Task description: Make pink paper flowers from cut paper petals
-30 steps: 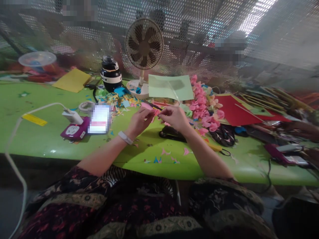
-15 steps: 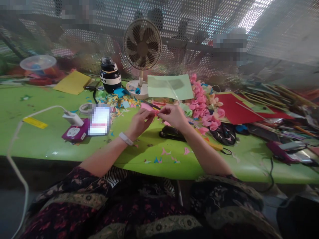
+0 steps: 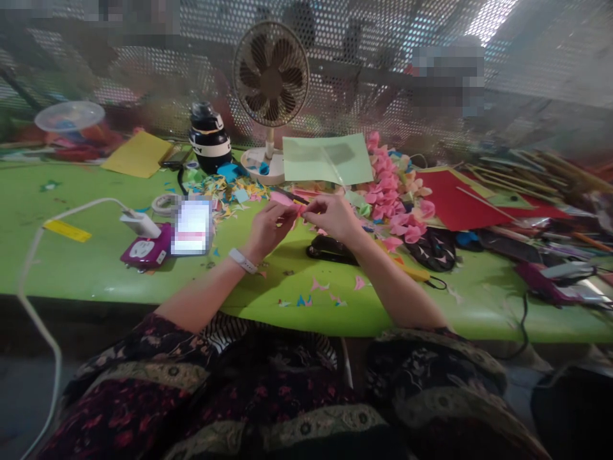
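Observation:
Between the fingertips of both hands is a small piece of pink paper point(image 3: 301, 210), mostly hidden by the fingers. My left hand point(image 3: 271, 227), with a pale band at the wrist, is closed in a pinch on its left side. From the right, my right hand point(image 3: 335, 219) pinches the same piece. Just below the right hand lies a black stapler point(image 3: 330, 250). Pink paper petals point(image 3: 383, 185) are heaped to the right of the hands, and small coloured paper scraps point(image 3: 225, 186) are scattered to the left and behind.
A fan point(image 3: 271, 76), a black bottle point(image 3: 209, 137) and a light green sheet point(image 3: 325, 160) stand or lie at the back. Left are a lit phone point(image 3: 191, 227) and a purple power socket point(image 3: 146, 253) with a cable. Red paper point(image 3: 450, 201) and a yellow-handled tool point(image 3: 412, 271) are right.
The view has shifted slightly, so the table things sit a little higher. Both hands stay together, still pinching the pink paper, with only slight finger movement.

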The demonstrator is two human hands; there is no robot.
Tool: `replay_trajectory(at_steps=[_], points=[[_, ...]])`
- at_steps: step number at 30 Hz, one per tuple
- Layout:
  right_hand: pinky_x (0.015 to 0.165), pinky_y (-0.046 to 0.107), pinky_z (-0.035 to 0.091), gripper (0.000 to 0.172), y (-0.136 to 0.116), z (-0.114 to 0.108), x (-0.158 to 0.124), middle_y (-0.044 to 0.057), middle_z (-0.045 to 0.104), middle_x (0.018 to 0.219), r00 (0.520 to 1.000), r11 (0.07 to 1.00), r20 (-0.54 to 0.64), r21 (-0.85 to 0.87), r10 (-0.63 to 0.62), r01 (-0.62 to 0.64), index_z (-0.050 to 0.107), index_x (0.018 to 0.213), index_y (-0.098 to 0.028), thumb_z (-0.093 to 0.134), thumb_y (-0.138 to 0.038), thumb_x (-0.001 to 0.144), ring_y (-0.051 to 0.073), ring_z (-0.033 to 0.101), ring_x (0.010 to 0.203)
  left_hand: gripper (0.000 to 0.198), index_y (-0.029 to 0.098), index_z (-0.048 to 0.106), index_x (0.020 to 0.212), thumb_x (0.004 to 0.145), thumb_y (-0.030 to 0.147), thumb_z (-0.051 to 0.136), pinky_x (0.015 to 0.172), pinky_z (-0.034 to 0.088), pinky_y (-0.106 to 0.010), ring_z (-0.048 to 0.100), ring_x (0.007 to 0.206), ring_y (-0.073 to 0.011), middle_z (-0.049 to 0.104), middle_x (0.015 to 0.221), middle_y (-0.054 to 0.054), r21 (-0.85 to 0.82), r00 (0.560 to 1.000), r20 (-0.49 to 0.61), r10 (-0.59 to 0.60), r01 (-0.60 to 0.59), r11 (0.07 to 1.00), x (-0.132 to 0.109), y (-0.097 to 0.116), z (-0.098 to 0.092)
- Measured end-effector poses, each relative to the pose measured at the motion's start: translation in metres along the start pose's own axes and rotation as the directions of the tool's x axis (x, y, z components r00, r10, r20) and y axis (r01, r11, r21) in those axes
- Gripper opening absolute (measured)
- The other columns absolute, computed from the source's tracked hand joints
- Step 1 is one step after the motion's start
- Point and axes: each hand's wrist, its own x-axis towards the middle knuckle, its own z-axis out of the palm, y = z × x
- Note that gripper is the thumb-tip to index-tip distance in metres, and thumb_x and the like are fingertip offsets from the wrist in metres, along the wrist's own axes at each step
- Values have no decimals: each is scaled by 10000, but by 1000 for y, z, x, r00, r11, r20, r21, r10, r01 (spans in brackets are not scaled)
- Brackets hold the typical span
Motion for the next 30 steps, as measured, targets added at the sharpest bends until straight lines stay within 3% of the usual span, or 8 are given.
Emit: replay_trajectory(at_steps=[9, 17, 26, 30], points=[[590, 297, 489, 117, 0, -3, 0, 37, 711, 690, 1000, 999, 12, 46, 9, -10, 712, 740, -170, 755, -275, 769, 145, 619, 563, 239, 165, 737, 921, 931, 402, 711, 667, 629, -248, 686, 736, -110, 720, 911, -70, -77, 997, -26, -67, 65, 995, 0, -6, 4], [596, 286, 457, 97, -1, -6, 0, 31, 722, 715, 1000, 1000, -4, -6, -17, 17, 728, 754, -176, 732, -273, 761, 147, 607, 603, 237, 158, 717, 997, 900, 373, 739, 782, 647, -308, 730, 846, -146, 726, 979, -90, -204, 989, 21, -143, 144, 968, -1, -12, 3], [793, 369, 505, 81, -7, -7, -2, 69, 690, 947, 988, 980, -84, -166, -128, 112, 736, 747, -190, 750, -259, 787, 201, 614, 816, 153, 159, 705, 1010, 911, 276, 710, 784, 625, -274, 714, 839, -124, 732, 987, -78, -166, 989, 22, -148, 149, 975, 1, -15, 3], [955, 455, 499, 80, -3, -5, -1, 79, 659, 1057, 979, 971, -103, -183, -176, 155, 736, 749, -205, 752, -258, 806, 254, 626, 994, 170, 156, 706, 1029, 913, 279, 708, 790, 627, -262, 715, 866, -126, 727, 1003, -80, -143, 988, 42, -147, 152, 978, 2, -11, 0]])
